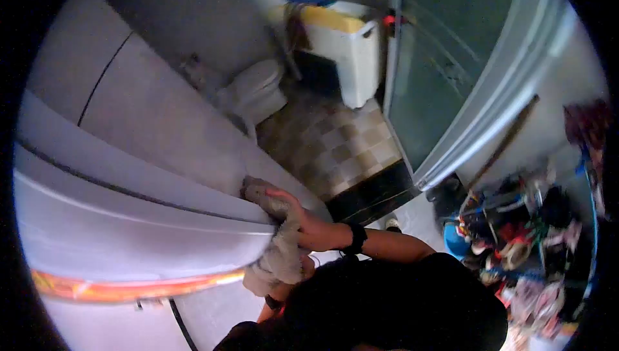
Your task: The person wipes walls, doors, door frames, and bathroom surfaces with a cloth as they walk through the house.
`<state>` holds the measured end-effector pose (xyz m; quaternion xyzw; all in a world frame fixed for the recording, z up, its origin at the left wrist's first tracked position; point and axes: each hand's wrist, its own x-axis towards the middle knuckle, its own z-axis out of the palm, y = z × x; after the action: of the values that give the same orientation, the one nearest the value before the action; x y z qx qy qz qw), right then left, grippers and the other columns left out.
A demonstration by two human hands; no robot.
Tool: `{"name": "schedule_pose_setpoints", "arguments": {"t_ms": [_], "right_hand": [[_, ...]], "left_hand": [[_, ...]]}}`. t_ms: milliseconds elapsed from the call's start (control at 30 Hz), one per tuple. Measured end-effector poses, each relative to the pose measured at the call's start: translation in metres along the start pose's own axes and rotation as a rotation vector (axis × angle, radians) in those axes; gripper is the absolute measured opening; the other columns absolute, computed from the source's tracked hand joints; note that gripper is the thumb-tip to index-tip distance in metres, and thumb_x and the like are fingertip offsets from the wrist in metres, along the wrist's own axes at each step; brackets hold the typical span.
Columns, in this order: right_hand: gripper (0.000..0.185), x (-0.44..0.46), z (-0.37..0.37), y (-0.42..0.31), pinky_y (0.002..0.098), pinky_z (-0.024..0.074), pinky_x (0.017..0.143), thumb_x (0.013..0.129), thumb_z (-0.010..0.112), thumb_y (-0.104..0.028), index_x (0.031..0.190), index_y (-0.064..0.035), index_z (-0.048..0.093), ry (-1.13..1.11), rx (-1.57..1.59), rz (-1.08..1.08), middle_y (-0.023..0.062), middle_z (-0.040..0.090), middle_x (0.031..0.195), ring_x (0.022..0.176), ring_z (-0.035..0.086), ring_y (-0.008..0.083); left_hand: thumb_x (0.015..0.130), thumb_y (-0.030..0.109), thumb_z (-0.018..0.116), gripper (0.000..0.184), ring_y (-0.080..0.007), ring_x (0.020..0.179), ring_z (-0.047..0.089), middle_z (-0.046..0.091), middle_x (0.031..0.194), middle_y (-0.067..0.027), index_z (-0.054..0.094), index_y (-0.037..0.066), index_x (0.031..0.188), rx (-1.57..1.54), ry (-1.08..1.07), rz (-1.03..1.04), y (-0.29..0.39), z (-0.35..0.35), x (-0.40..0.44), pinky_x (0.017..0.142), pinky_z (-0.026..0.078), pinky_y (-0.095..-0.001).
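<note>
A bunched greyish-beige cloth (282,248) lies against the end of a long white panel (148,231). My right hand (313,227), with a black band at the wrist, holds the cloth's upper part, its fingers laid along it and pointing toward the panel. Lower down, the cloth drapes over my left hand (308,266), of which only a little skin shows beside it. The left fingers are hidden, so their grip does not show. A band circles the left wrist too.
Past a dark sill (374,191) lie a checkered tile floor (335,148), a toilet (258,86) and a white basin cabinet (361,60). A glass door (445,60) stands right. Cluttered shoes and bags (516,241), with a blue bucket (456,241), fill the lower right.
</note>
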<state>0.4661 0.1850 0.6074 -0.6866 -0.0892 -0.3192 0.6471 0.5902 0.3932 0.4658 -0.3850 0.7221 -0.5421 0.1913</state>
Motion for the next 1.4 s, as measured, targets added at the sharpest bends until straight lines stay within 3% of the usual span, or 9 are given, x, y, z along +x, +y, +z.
{"name": "schedule_pose_setpoints", "arguments": {"t_ms": [200,567,767,833,933,1033,1200,1333,1400], "right_hand": [[0.069,0.004,-0.040,0.007,0.0365,0.0206,0.109,0.083,0.056,-0.009,0.139,-0.0065,0.016,-0.328,0.130,0.336,0.0211,0.030,0.138,0.130,0.031,0.0306],[0.062,-0.045,-0.054,0.121,0.0416,0.0454,0.082,0.087,0.051,-0.022,0.137,-0.0021,0.022,-0.543,-0.010,0.359,0.0249,0.057,0.109,0.098,0.058,0.0375],[0.041,-0.022,-0.065,0.115,0.0418,0.0425,0.089,0.081,0.052,-0.010,0.121,-0.0020,0.045,-0.587,0.161,0.197,0.0235,0.054,0.112,0.103,0.052,0.0414],[0.041,-0.015,-0.062,0.119,0.0421,0.0422,0.090,0.081,0.053,-0.010,0.120,-0.0014,0.046,-0.575,0.222,0.081,0.0234,0.053,0.113,0.104,0.051,0.0412],[0.039,0.007,-0.073,0.107,0.0427,0.0438,0.085,0.081,0.059,-0.010,0.117,-0.0005,0.048,-0.736,0.059,0.032,0.0213,0.054,0.112,0.097,0.053,0.0402],[0.035,0.025,-0.076,0.108,0.0426,0.0449,0.083,0.081,0.061,-0.015,0.112,-0.0014,0.053,-0.833,0.169,0.061,0.0207,0.057,0.107,0.094,0.054,0.0397],[0.042,0.045,-0.062,0.122,0.0435,0.0480,0.075,0.077,0.066,-0.016,0.115,-0.0054,0.054,-0.978,0.023,-0.171,0.0187,0.060,0.098,0.088,0.058,0.0378],[0.062,0.071,-0.046,0.106,0.0400,0.0475,0.080,0.066,0.072,-0.009,0.124,-0.0063,0.050,-0.999,0.070,-0.036,0.0178,0.059,0.108,0.095,0.058,0.0361],[0.061,0.097,-0.029,0.090,0.0397,0.0479,0.078,0.065,0.070,-0.007,0.123,-0.0064,0.050,-0.961,0.123,-0.243,0.0162,0.060,0.106,0.092,0.059,0.0348]], "left_hand": [[0.082,0.018,0.051,0.040,-0.0310,0.096,0.052,0.054,0.105,-0.0158,0.047,-0.005,0.115,-1.073,-0.066,-1.343,-0.058,-0.031,0.138,0.080,0.045,-0.0421],[0.074,0.019,0.061,0.058,-0.0339,0.074,0.058,0.060,0.087,-0.0120,0.045,0.016,0.130,-0.335,-0.339,-1.091,0.033,-0.006,0.111,0.068,0.046,-0.0473],[0.081,0.026,0.058,0.014,-0.0289,0.080,0.056,0.060,0.081,-0.0063,0.055,0.013,0.082,-0.293,-0.769,-0.800,0.088,-0.006,0.080,0.074,0.045,-0.0399],[0.081,0.030,0.057,0.017,-0.0264,0.082,0.055,0.060,0.082,-0.0046,0.056,0.014,0.085,-0.858,-0.783,-1.439,0.099,-0.016,0.078,0.075,0.044,-0.0381],[0.078,0.037,0.055,0.024,-0.0219,0.090,0.053,0.059,0.087,-0.0014,0.056,0.016,0.090,-0.018,-0.844,-0.656,0.136,-0.018,0.065,0.079,0.040,-0.0370],[0.078,0.044,0.054,0.043,-0.0248,0.108,0.046,0.054,0.111,-0.0044,0.050,0.019,0.113,-1.056,-0.349,-1.977,0.095,-0.031,0.112,0.092,0.037,-0.0420],[0.074,0.056,0.052,0.065,-0.0289,0.123,0.034,0.043,0.130,-0.0045,0.042,0.020,0.127,0.141,-1.490,-0.569,0.171,-0.038,0.091,0.101,0.030,-0.0469],[0.076,0.058,0.048,0.068,-0.0280,0.123,0.036,0.043,0.131,-0.0065,0.040,0.019,0.131,-1.030,-0.546,-2.224,0.104,-0.026,0.123,0.104,0.027,-0.0470],[0.082,0.048,0.046,0.053,-0.0246,0.124,0.038,0.043,0.131,-0.0053,0.043,0.021,0.128,0.041,-1.318,-1.110,0.077,-0.030,0.136,0.105,0.027,-0.0451]]}}
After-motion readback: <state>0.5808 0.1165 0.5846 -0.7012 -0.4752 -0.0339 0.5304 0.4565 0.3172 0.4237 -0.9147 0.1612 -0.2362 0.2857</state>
